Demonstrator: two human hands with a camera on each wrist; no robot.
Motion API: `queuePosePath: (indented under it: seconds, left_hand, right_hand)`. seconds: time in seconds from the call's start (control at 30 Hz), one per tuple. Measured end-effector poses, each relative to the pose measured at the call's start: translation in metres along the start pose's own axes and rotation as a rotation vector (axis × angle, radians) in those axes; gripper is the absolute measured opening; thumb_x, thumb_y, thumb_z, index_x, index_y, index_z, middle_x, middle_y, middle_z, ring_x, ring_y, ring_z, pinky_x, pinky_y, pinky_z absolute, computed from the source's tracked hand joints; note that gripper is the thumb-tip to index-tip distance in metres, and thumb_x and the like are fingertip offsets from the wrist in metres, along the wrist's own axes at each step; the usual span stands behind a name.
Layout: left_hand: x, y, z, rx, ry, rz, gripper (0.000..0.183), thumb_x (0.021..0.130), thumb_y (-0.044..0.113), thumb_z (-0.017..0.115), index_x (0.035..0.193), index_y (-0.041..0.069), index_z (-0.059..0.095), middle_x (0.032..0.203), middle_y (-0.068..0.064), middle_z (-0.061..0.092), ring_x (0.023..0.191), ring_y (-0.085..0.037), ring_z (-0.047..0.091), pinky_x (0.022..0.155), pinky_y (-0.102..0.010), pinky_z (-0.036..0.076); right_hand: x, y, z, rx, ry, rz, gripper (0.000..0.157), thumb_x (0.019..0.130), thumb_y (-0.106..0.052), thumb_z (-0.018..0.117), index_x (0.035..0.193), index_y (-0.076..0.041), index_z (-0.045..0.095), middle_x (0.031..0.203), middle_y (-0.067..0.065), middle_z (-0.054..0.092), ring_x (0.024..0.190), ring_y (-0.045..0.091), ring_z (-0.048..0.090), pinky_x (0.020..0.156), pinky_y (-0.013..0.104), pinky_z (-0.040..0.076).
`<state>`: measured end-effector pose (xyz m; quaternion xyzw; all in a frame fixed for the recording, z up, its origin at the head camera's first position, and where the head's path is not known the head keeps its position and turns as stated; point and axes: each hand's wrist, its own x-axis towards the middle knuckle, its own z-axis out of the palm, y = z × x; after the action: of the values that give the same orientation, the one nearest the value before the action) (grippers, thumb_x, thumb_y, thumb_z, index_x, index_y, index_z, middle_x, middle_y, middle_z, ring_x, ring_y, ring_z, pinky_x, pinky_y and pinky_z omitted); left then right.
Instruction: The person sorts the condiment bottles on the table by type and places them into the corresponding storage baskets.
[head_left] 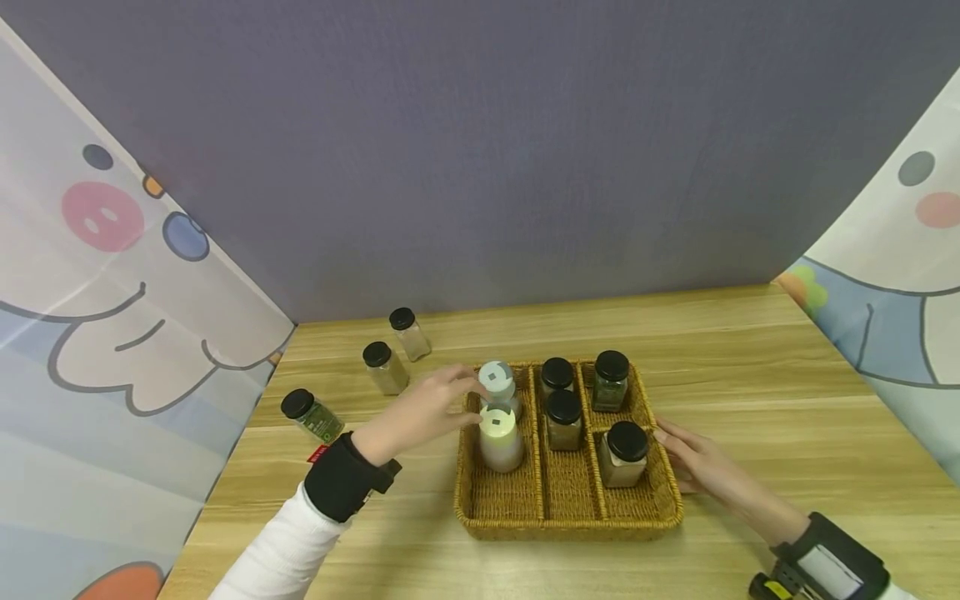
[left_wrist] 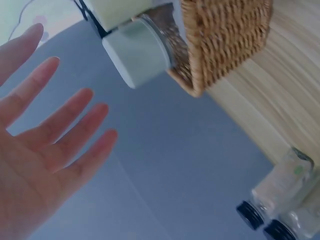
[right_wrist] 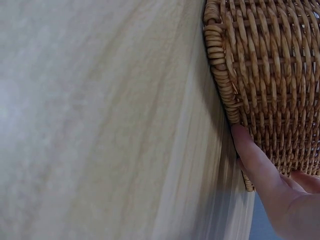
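A wicker basket with compartments stands on the wooden table. Its left compartment holds two pale-lidded jars: a white-lidded jar behind and a greenish-white-lidded jar in front. Just left of these lids is my left hand; the left wrist view shows its fingers spread, apart from the nearby lid. My right hand rests on the basket's outer right side. In the right wrist view, the thumb lies against the lower part of the woven wall.
Several black-lidded jars stand in the middle and right compartments. Left of the basket are three more: a jar of green herbs, a pale spice jar and another pale jar. A grey panel rises behind the table.
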<state>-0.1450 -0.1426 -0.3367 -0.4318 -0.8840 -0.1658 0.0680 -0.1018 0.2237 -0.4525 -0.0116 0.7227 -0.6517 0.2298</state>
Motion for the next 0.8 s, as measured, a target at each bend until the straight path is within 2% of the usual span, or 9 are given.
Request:
queuePosePath:
  seconds: [0.17, 0.3, 0.63, 0.8]
  left_hand:
    - [-0.012, -0.009, -0.005, 0.023, 0.055, -0.044, 0.031, 0.074, 0.019, 0.071, 0.101, 0.005, 0.061, 0.102, -0.009, 0.058, 0.095, -0.021, 0.056, 0.082, -0.03, 0.048]
    - [-0.021, -0.017, -0.007, 0.037, 0.086, -0.101, 0.032, 0.074, 0.019, 0.071, 0.102, 0.005, 0.061, 0.103, -0.007, 0.058, 0.095, -0.02, 0.056, 0.081, -0.031, 0.049]
    - [-0.049, -0.034, -0.016, 0.047, 0.084, -0.306, 0.035, 0.077, 0.018, 0.068, 0.108, 0.005, 0.059, 0.107, -0.01, 0.056, 0.098, -0.027, 0.054, 0.081, -0.037, 0.048]
    - [-0.062, -0.046, -0.022, 0.068, 0.123, -0.379, 0.032, 0.077, 0.016, 0.068, 0.106, 0.005, 0.059, 0.102, -0.011, 0.056, 0.095, -0.029, 0.055, 0.078, -0.039, 0.049]
  right_hand:
    - [0.0, 0.0, 0.0, -0.005, -0.001, -0.005, 0.065, 0.096, -0.033, 0.035, 0.14, 0.002, 0.003, 0.137, 0.033, 0.01, 0.12, 0.048, 0.027, 0.081, 0.045, 0.049]
    - [0.0, 0.0, 0.0, 0.001, -0.005, -0.007, 0.066, 0.096, -0.033, 0.035, 0.14, 0.003, 0.003, 0.138, 0.033, 0.009, 0.12, 0.047, 0.026, 0.081, 0.045, 0.048]
    - [-0.001, -0.001, 0.001, 0.003, 0.002, -0.005, 0.066, 0.095, -0.034, 0.035, 0.14, 0.003, 0.004, 0.138, 0.033, 0.009, 0.121, 0.048, 0.025, 0.081, 0.045, 0.048]
    - [0.0, -0.001, 0.001, -0.003, 0.018, 0.007, 0.066, 0.095, -0.035, 0.036, 0.14, 0.002, 0.004, 0.138, 0.033, 0.01, 0.121, 0.048, 0.026, 0.081, 0.045, 0.048]
